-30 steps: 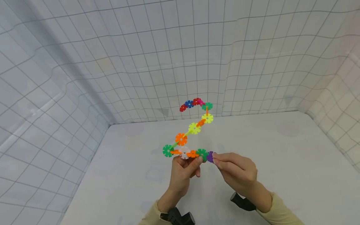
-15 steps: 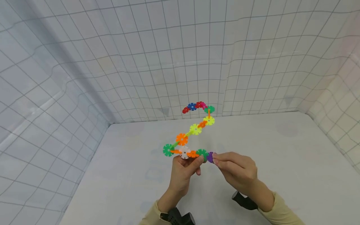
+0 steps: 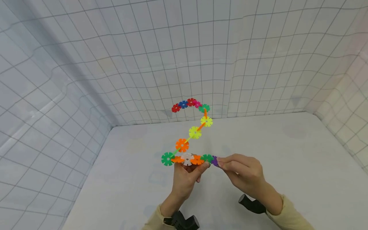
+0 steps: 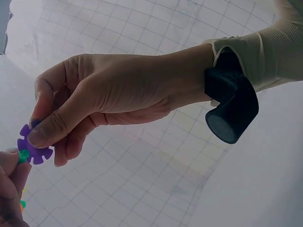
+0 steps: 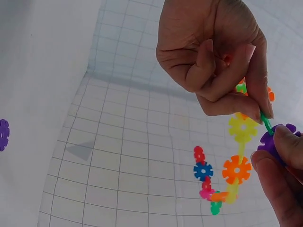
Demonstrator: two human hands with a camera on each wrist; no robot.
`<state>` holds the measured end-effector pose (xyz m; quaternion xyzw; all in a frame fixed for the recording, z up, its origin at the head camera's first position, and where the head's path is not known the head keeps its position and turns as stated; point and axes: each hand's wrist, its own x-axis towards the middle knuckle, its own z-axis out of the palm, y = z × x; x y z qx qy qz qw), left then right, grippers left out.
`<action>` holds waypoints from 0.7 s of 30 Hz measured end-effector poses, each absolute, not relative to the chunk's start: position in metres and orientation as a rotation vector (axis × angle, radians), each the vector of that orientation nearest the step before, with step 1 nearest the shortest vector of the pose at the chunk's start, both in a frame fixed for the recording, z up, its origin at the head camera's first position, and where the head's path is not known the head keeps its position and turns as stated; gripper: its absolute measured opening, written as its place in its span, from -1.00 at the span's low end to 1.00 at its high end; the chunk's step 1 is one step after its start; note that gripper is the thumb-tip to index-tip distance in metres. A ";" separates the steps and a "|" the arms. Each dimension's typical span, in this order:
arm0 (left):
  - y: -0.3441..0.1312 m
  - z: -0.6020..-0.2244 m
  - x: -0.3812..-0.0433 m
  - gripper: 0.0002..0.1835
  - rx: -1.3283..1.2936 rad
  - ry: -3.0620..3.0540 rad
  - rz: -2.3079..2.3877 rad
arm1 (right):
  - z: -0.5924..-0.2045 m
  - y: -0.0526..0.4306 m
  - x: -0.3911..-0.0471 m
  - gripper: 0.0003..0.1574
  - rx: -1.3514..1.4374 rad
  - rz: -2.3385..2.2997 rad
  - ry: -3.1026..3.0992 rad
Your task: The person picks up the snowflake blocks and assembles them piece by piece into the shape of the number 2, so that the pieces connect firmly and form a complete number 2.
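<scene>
A chain of notched plastic snowflake discs (image 3: pixel 195 132) curves up and away from my hands, its far end made of red, blue and pink discs. My left hand (image 3: pixel 184 182) pinches the green disc (image 3: pixel 206 158) near the chain's close end between thumb and fingers. Between the thumb and forefinger of my right hand (image 3: pixel 244 174) is a purple disc (image 3: pixel 215 161). In the right wrist view, the green disc (image 5: pixel 266 123) meets the edge of the purple disc (image 5: pixel 268 143) at an angle. Fingertips cover part of both discs.
A white tabletop (image 3: pixel 120 179) lies below the hands. Grid-patterned white sheeting (image 3: pixel 184 57) rises behind and at both sides. Another purple disc (image 5: pixel 4 135) shows at the left edge of the right wrist view. Black wrist cameras (image 3: pixel 185 221) sit on both wrists.
The chain's far end has swung left and slightly up, and its left green disc has dipped. Both hands keep their hold on the green and purple discs, almost in place.
</scene>
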<state>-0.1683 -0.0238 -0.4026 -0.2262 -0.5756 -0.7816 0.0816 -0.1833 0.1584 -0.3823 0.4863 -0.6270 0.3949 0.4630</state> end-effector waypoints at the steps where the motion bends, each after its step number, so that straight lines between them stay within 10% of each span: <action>1: -0.024 -0.402 -0.168 -0.70 -0.690 -1.720 -2.329 | -0.382 0.159 -0.184 -0.69 1.205 0.980 -1.538; 21: -0.029 -0.401 -0.170 -0.77 -0.813 -1.720 -2.376 | -0.380 0.146 -0.180 -0.62 1.154 0.936 -1.423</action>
